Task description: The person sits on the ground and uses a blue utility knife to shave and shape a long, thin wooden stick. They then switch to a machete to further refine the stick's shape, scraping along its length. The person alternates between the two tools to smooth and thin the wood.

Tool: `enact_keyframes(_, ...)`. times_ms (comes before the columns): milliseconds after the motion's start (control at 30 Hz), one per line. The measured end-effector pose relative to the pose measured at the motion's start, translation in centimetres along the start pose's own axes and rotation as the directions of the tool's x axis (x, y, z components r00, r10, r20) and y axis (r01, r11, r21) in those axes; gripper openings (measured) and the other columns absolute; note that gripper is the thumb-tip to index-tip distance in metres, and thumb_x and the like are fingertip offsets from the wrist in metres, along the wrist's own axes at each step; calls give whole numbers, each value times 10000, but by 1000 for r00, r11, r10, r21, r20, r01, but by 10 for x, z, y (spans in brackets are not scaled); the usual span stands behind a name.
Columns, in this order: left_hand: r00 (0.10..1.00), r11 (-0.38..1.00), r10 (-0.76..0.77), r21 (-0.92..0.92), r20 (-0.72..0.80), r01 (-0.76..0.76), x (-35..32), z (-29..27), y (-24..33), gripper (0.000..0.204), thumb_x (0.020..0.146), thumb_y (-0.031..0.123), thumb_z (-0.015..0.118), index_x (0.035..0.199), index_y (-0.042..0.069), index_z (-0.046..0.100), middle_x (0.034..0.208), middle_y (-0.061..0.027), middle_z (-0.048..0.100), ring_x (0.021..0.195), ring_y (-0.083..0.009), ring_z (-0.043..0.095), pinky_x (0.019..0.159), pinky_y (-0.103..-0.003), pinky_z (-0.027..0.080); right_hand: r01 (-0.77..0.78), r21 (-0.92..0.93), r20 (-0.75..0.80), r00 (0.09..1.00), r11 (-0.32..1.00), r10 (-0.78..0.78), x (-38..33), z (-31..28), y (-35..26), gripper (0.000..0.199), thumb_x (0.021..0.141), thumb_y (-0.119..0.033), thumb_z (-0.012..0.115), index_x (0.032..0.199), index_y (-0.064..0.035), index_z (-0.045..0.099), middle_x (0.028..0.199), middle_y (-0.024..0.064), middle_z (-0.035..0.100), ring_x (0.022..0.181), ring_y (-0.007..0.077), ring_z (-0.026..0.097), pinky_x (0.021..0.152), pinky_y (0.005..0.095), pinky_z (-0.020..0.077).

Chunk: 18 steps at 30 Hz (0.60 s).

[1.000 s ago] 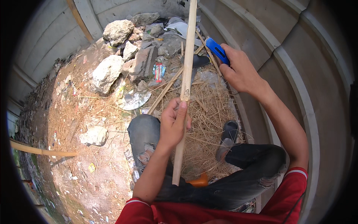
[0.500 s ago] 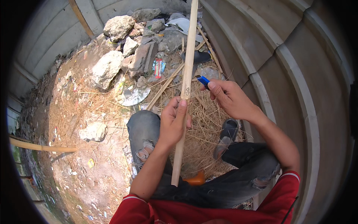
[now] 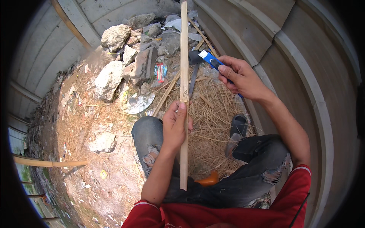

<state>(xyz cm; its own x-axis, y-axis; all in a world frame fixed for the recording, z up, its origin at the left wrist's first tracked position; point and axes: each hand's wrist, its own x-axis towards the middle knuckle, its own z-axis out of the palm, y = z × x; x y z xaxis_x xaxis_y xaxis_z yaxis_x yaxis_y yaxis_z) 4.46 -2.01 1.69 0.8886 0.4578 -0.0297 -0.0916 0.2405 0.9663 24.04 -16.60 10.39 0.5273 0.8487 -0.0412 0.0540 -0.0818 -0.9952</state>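
My left hand (image 3: 175, 125) is wrapped round a long, pale bamboo strip (image 3: 184, 49), thumb along its near face. The strip stands almost upright in the view, from the top edge down to my lap. A small dark marking shows on it just above my thumb. To its right, my right hand (image 3: 243, 78) grips a blue utility knife (image 3: 213, 62), pointed up and left, its tip close to the strip but apart from it. Whether the blade is out I cannot tell. Behind the strip lies a long, dark, flat blade-like piece (image 3: 193, 81).
Pale rocks (image 3: 110, 79) and rubble lie ahead, with litter among them. Dry straw (image 3: 211, 110) covers the ground between my legs. A corrugated wall (image 3: 296, 76) rises close on my right. An orange object (image 3: 208, 178) lies by my lap. A bamboo pole (image 3: 49, 163) juts in from the left.
My right hand has moved up and slightly right with the utility knife, showing more of it. The bamboo strip has turned more upright, its top swinging left. The whole view has shifted a little.
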Motion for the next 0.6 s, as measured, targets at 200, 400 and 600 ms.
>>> enact_keyframes(200, 1000, 999, 3, 32, -4, -3, 1, -3, -3, 353, 1080, 358, 449, 1157, 36, 573, 564, -5, 537, 479, -53, 472, 487, -202, 363, 27, -52, -6, 1000, 998, -28, 1, 1, 2, 213, 1034, -240, 559, 1123, -51, 602, 686, -55, 496, 553, 22, 432, 475, 197, 345)
enact_keyframes(400, 1000, 1000, 16, 26, -18, -16, 0, 1, -3, 344, 1079, 350, 457, 1154, 32, 564, 572, -7, 542, 487, -60, 487, 484, -210, 365, -5, -97, 107, 994, 995, 15, -4, 14, 3, 355, 1048, -391, 526, 1146, -62, 619, 673, -55, 473, 492, 13, 368, 432, 194, 274)
enact_keyframes(600, 1000, 1000, -7, -13, 22, 7, -3, 2, -1, 344, 1079, 348, 456, 1144, 25, 554, 582, -11, 544, 493, -67, 495, 486, -213, 380, -69, -120, 161, 983, 990, 88, -8, 25, 1, 335, 1039, -357, 553, 1117, -43, 641, 656, -37, 515, 476, 16, 412, 419, 196, 299)
